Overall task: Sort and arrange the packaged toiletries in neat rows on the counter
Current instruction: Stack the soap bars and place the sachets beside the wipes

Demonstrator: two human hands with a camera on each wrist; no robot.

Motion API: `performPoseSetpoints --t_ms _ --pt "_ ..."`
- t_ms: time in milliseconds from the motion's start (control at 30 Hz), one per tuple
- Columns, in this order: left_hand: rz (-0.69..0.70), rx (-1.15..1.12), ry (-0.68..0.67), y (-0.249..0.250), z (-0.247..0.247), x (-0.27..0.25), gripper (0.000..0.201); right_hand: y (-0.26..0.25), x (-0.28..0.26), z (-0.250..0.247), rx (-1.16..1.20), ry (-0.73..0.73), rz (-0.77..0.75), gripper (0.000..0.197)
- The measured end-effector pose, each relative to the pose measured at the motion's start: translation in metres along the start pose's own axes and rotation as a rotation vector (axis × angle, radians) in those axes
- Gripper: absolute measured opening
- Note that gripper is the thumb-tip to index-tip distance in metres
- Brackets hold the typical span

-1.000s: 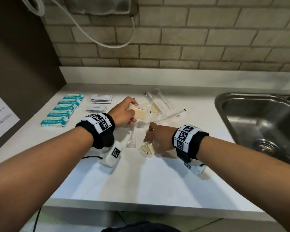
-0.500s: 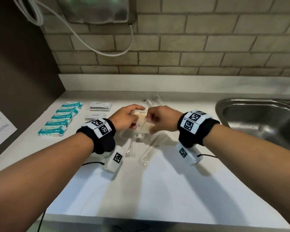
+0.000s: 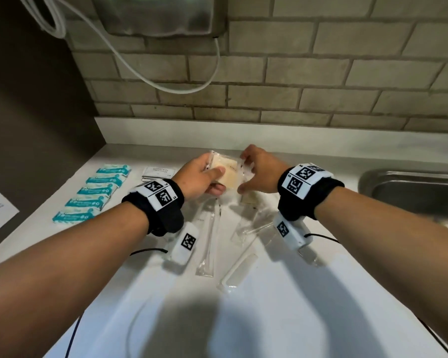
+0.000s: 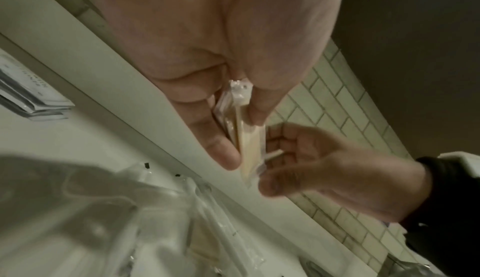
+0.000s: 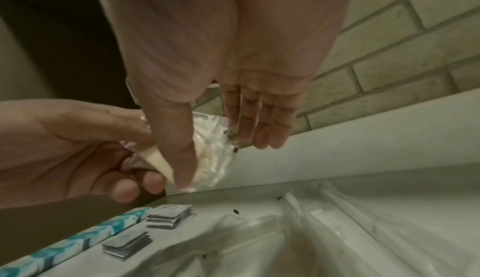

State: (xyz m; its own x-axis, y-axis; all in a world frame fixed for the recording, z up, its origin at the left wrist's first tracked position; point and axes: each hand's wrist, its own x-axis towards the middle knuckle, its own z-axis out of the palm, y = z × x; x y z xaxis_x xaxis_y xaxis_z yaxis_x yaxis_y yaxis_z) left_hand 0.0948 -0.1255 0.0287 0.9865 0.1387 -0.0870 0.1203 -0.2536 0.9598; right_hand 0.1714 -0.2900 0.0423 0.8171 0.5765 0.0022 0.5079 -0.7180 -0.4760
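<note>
Cream soap bars in clear wrappers [image 3: 226, 174] are held as a small stack above the white counter [image 3: 282, 319]. My left hand [image 3: 204, 179] grips the stack from the left, thumb on top and fingers beneath. My right hand [image 3: 259, 171] pinches the stack's right edge between thumb and fingers. In the left wrist view the stack [image 4: 249, 146] shows edge-on between my left hand's [image 4: 241, 135] thumb and fingers, with the right hand [image 4: 298, 158] at its end. In the right wrist view my right hand [image 5: 223, 158] has its thumb lying across the wrappers [image 5: 210, 144].
A row of teal packets [image 3: 93, 192] and grey sachets [image 3: 158, 173] lie at the left. Long clear-wrapped items [image 3: 210, 236] and another soap packet [image 3: 248, 198] lie under my hands. A steel sink [image 3: 411, 192] is at the right. A brick wall stands behind.
My right hand lifted a soap packet off the counter and brought it against the one in my left hand. Both hands then rose and moved toward the wall.
</note>
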Motion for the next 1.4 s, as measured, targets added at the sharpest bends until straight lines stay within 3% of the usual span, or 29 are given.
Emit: performPoseSetpoints --t_ms 100,167,300,467,733,1033,1200,1400 --pt "-0.003 0.004 0.045 -0.005 -0.009 0.015 0.027 0.021 0.015 0.011 -0.176 -0.113 0.065 0.055" --pt "-0.025 0.008 0.06 -0.01 -0.014 0.024 0.042 0.029 0.02 0.02 -0.264 -0.223 0.052 0.043" --pt "-0.028 0.003 0.062 -0.015 -0.013 0.037 0.065 0.032 0.029 0.034 -0.483 -0.353 -0.053 0.041" --pt "-0.004 0.032 0.046 -0.018 -0.008 0.042 0.065 0.029 0.041 0.039 -0.619 -0.428 -0.106 0.04" --pt "-0.024 -0.004 0.091 -0.023 -0.016 0.045 0.027 0.029 0.045 0.033 -0.592 -0.339 -0.18 0.019" --pt "-0.049 0.072 0.067 -0.023 -0.016 0.036 0.025 0.025 0.042 0.008 -0.526 -0.277 -0.23 0.011" --pt "-0.045 0.092 0.089 -0.023 -0.011 0.033 0.022 0.013 0.031 -0.008 -0.251 -0.228 -0.2 0.007" --pt "-0.053 -0.102 0.055 -0.01 -0.012 0.025 0.02 -0.014 0.029 -0.022 -0.065 -0.112 -0.239 0.014"
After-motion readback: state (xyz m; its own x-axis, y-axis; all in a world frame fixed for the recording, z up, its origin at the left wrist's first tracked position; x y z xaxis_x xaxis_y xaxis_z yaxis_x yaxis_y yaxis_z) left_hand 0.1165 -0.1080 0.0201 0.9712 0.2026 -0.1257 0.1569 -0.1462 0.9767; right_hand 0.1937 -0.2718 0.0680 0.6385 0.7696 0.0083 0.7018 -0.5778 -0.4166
